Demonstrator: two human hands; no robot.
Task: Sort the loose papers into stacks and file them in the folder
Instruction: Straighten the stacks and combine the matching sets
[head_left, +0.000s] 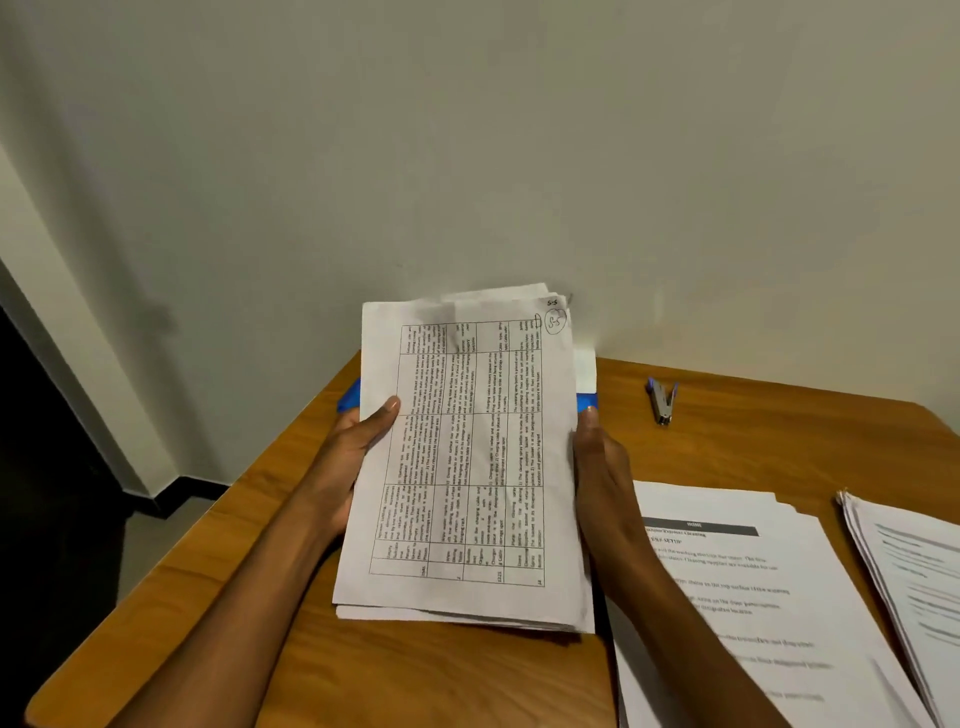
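Observation:
I hold a stack of white papers (462, 457) upright on its lower edge over the wooden table (415, 675). The top sheet carries a printed table turned sideways and a handwritten circled mark at its top right corner. My left hand (353, 447) grips the stack's left edge with the thumb on the front. My right hand (602, 467) grips the right edge, its fingers hidden behind the sheets. A blue folder (586, 401) lies behind the stack, mostly hidden; only its corners show on either side.
Two more piles of printed sheets lie on the right: one (743, 597) beside my right forearm and another (914, 561) at the table's right edge. A stapler (662, 400) lies near the wall. The table's left edge drops to the floor.

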